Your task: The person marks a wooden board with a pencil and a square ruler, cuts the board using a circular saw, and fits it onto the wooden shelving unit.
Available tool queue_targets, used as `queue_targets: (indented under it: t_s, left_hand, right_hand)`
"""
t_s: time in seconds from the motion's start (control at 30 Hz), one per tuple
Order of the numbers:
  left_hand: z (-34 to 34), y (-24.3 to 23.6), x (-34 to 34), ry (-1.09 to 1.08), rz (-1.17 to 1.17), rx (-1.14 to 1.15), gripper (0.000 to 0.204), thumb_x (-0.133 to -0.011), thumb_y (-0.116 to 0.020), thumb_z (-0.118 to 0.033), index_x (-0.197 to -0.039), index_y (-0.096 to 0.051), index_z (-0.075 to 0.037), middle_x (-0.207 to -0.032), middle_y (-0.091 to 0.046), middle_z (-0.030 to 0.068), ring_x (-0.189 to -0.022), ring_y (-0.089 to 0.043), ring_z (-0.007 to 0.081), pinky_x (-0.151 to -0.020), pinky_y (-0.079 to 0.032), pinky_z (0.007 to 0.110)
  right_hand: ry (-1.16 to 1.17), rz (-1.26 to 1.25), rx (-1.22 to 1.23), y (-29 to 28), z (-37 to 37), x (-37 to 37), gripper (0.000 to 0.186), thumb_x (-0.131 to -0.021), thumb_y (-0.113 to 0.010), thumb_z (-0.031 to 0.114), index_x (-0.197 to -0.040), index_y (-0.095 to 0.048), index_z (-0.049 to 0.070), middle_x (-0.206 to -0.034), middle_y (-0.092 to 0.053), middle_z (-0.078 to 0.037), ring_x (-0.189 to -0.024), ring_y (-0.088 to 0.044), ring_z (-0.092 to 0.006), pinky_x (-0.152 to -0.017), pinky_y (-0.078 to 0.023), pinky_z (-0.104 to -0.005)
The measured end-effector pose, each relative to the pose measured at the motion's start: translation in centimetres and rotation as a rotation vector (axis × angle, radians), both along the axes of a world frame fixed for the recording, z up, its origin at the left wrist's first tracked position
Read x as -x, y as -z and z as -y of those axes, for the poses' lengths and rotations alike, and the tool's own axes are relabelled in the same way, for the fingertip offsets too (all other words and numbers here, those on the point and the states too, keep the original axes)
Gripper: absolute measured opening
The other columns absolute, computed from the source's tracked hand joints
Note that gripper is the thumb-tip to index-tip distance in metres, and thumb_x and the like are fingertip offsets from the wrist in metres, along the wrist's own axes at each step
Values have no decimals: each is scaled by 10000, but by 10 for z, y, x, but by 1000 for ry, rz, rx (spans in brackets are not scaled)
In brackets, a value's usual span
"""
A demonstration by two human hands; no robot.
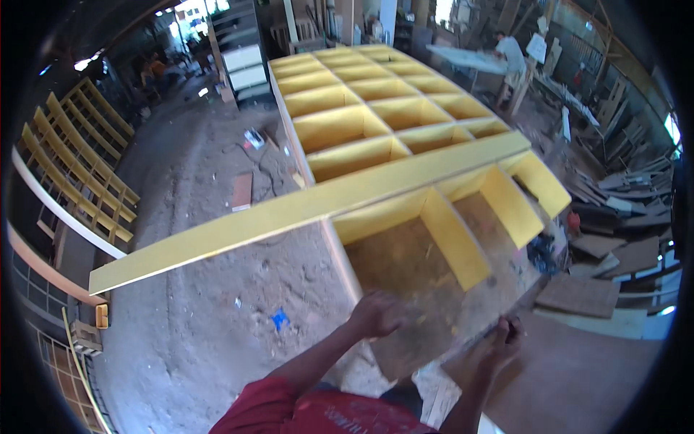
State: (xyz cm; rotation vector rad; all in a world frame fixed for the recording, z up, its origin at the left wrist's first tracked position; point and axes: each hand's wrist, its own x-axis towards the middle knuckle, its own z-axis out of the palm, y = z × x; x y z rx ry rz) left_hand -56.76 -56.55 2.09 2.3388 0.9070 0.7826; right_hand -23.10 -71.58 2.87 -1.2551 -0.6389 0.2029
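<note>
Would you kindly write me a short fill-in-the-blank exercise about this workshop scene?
1. The long board lying across the gridded wooden frame is coloured ____.
2. The shirt at the picture's lower edge is coloured ____.
3. The hand nearer the small blue scrap on the floor is the ____ one.

Missing words: yellow; red; left.

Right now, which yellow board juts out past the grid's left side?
The long flat board lying across the yellow grid; the dividers stand on edge, inside its left side.
</note>
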Motion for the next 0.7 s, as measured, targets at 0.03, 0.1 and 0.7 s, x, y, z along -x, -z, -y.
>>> queue_targets:
  t_s: [0.03,0.1,0.7]
  left_hand:
    - [9,-17,7,137,97,141,489,-875,-823,-394,-1299,-725,-171,-1255,-731,148,-1159,-688,359,-1042,-507,489]
    - [28,-61,27,284,197,295,601,-878,-830,-372,-1407,-656,-145,-1368,-682,180,-1220,-661,393,-1070,-494,517]
    - [66,-154,272,-200,464,139,275,-916,-758,-15,-1173,-662,-10,-1006,-715,156,-876,-723,263,-766,-565,369]
  right_hand:
    - [-30,84,30,-24,7,46,222,-1006,-761,109,-1178,-655,17,-1132,-689,-94,-1048,-676,-190,-968,-566,-368]
    - [-147,60,-72,-63,9,134,267,-975,-786,81,-1193,-643,25,-1193,-655,-110,-1094,-653,-194,-1047,-543,-416]
    - [-513,589,-66,-123,-102,320,197,-861,-817,16,-1044,-749,31,-1018,-749,-142,-979,-731,-274,-868,-579,-394]
